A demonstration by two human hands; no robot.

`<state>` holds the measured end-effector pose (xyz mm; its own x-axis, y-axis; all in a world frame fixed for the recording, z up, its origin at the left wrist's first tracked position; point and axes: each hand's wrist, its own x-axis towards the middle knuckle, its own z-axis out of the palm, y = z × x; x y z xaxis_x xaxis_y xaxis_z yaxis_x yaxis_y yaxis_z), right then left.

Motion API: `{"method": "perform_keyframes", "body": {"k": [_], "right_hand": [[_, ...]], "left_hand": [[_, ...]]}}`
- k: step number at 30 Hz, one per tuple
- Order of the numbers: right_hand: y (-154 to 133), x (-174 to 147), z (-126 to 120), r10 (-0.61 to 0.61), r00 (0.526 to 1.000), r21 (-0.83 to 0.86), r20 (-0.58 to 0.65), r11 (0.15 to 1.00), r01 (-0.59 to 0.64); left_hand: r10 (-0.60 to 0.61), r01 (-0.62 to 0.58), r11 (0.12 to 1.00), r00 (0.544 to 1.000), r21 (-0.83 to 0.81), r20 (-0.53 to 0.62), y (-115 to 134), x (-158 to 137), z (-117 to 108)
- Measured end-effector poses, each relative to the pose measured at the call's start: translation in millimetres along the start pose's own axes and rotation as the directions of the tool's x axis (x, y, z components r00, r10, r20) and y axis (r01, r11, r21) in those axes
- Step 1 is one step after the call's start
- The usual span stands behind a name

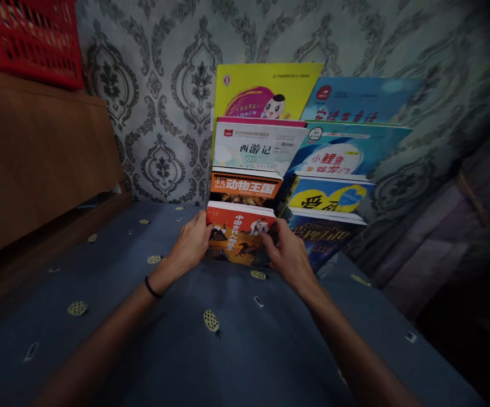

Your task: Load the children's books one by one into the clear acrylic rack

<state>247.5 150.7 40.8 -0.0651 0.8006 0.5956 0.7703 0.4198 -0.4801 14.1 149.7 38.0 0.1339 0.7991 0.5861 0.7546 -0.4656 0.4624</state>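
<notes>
An orange-red book (241,234) with a horse and figures on its cover stands upright at the front of the left row. My left hand (194,240) grips its left edge, thumb on the near side. At its right edge my right hand (289,251) holds it, with the thumb on the cover. Behind it, an orange and black book (245,189), a white book (257,146) and a yellow book (266,85) rise in steps. To the right stands a dark blue book (323,237), with a blue and yellow book (332,195) behind.
Two more blue books, one teal (355,148) and one lighter (368,99), stand at the back right against the patterned wall (155,130). A wooden cabinet (45,152) with a red basket (28,39) is at left. Blue patterned cloth (164,345) covers the surface; grey fabric (432,226) hangs at right.
</notes>
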Motion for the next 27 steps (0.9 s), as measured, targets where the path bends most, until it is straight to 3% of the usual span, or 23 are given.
{"method": "perform_keyframes", "body": {"k": [19, 27], "right_hand": [[-1.2, 1.6, -5.7, -0.007, 1.0, 0.047, -0.012, 0.999, 0.007], [-9.1, 4.0, -23.3, 0.009, 1.0, 0.064, -0.007, 0.998, -0.009]], "left_hand": [[0.0, 0.0, 0.999, 1.0, 0.048, 0.002, 3.7, 0.6, -11.7], [-0.034, 0.037, 0.989, 0.999, 0.146, -0.017, 8.5, -0.5, -18.8]]}}
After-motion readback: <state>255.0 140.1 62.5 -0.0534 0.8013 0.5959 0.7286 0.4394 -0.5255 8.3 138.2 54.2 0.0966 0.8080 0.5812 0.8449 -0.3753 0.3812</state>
